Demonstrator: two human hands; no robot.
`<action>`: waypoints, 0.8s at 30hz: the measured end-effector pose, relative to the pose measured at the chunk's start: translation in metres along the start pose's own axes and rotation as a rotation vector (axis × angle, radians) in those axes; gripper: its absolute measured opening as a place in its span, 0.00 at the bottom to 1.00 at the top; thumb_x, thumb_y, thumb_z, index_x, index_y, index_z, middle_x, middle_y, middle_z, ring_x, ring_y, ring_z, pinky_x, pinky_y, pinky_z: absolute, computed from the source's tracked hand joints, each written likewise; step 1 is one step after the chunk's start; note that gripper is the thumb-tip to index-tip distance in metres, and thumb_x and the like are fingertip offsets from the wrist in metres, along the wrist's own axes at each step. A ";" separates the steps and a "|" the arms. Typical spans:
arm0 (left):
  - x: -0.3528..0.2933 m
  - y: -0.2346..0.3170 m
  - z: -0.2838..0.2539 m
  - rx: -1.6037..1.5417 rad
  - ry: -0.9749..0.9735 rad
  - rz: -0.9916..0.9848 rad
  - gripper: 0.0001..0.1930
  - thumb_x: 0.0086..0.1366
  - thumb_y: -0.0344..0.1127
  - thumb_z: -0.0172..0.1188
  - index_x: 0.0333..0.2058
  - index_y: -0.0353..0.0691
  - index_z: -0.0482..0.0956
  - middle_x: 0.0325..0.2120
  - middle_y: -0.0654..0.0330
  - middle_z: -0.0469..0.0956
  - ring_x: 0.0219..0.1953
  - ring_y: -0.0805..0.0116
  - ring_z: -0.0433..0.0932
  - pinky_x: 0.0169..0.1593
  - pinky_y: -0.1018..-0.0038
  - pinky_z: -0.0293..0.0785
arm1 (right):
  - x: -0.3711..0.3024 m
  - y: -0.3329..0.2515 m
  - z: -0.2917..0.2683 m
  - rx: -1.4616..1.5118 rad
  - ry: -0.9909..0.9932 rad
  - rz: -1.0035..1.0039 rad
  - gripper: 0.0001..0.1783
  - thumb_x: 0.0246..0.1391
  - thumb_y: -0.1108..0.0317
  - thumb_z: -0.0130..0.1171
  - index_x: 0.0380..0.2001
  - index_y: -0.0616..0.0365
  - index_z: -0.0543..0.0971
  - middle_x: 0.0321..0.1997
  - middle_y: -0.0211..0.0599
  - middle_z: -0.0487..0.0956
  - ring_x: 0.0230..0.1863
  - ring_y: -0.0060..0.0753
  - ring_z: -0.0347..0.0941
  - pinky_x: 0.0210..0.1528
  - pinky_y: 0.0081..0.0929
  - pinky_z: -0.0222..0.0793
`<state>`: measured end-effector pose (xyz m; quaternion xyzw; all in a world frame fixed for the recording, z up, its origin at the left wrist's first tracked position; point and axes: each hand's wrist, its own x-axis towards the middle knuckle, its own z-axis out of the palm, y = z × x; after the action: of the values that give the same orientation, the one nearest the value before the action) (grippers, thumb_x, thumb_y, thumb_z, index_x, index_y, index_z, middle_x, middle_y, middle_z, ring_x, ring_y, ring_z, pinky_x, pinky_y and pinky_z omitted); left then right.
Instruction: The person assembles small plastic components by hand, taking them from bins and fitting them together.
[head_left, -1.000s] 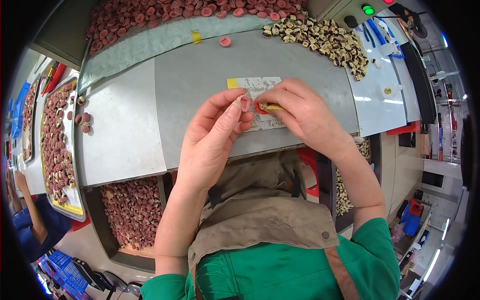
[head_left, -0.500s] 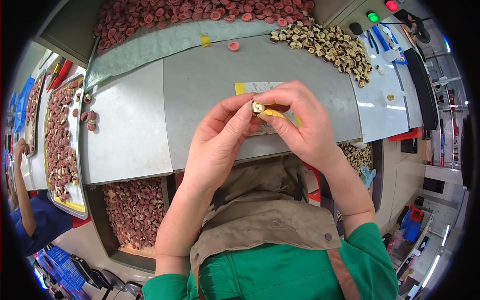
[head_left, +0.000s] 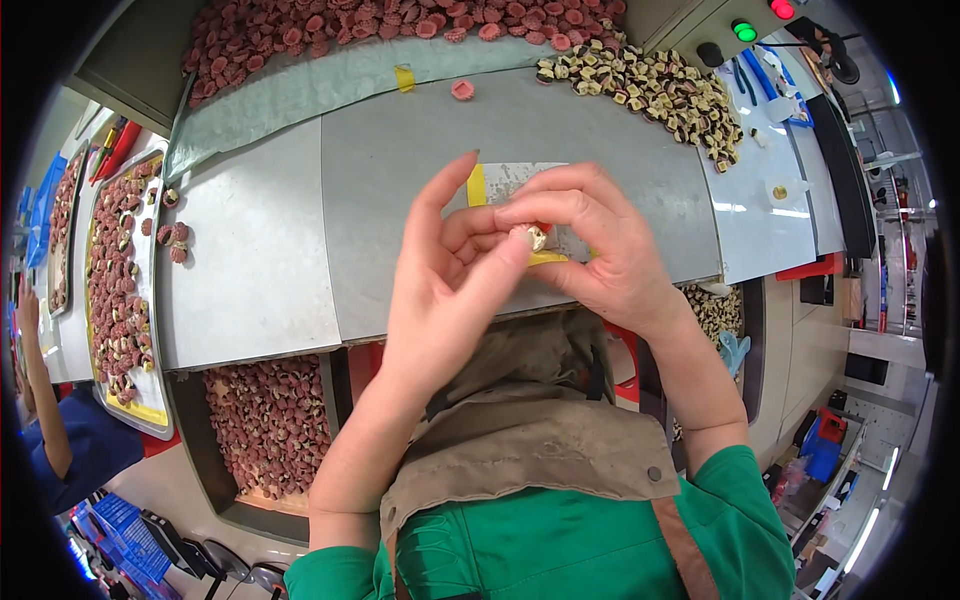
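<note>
Both my hands meet above the middle of the grey worktop (head_left: 400, 140). Between their fingertips is a small cream piece (head_left: 537, 238) with dark spots, partly hidden by the fingers. My left hand (head_left: 440, 290) presses it with the thumb, its index finger raised and the others curled. My right hand (head_left: 600, 240) is closed on the piece from the other side. A yellow ridged strip (head_left: 546, 257) shows at the right fingers; whether it is held or wrapped there I cannot tell. One pink hollow raspberry-like shell (head_left: 462, 90) lies farther back.
Pink shells (head_left: 400, 20) are heaped at the back on a pale green sheet (head_left: 290, 95). Cream-and-dark pieces (head_left: 660, 90) are piled back right. A tray (head_left: 150, 385) of joined pieces stands left, near a co-worker's arm (head_left: 45, 400). Drawers (head_left: 270, 425) of pieces sit below the worktop edge.
My left index finger has lifted away from the piece and points up. The piece has shifted slightly right and toward me, and has turned between the fingers.
</note>
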<state>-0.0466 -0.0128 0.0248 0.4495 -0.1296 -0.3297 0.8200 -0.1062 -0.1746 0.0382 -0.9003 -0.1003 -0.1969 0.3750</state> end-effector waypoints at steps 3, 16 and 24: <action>-0.004 -0.011 0.003 0.147 0.011 0.106 0.34 0.63 0.24 0.59 0.64 0.35 0.53 0.41 0.57 0.75 0.45 0.72 0.76 0.52 0.76 0.73 | -0.001 0.003 0.003 0.032 0.039 0.005 0.15 0.42 0.73 0.69 0.36 0.53 0.78 0.40 0.33 0.77 0.44 0.34 0.74 0.45 0.30 0.72; 0.003 -0.012 0.004 0.259 0.011 0.102 0.28 0.60 0.25 0.63 0.58 0.34 0.63 0.36 0.57 0.77 0.41 0.75 0.77 0.47 0.78 0.75 | -0.003 0.008 0.003 0.043 0.085 0.005 0.15 0.41 0.76 0.68 0.35 0.55 0.77 0.37 0.34 0.77 0.40 0.38 0.73 0.43 0.32 0.71; 0.023 0.064 -0.096 1.830 0.319 0.577 0.15 0.60 0.30 0.61 0.46 0.39 0.77 0.42 0.56 0.77 0.45 0.55 0.73 0.50 0.63 0.69 | 0.031 0.064 -0.055 -0.291 -0.021 0.092 0.15 0.53 0.69 0.60 0.45 0.59 0.76 0.44 0.42 0.75 0.47 0.44 0.73 0.49 0.34 0.70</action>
<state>0.0466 0.0585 0.0216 0.9035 -0.3286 0.1770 0.2107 -0.0729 -0.2579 0.0463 -0.9508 -0.0335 -0.1825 0.2480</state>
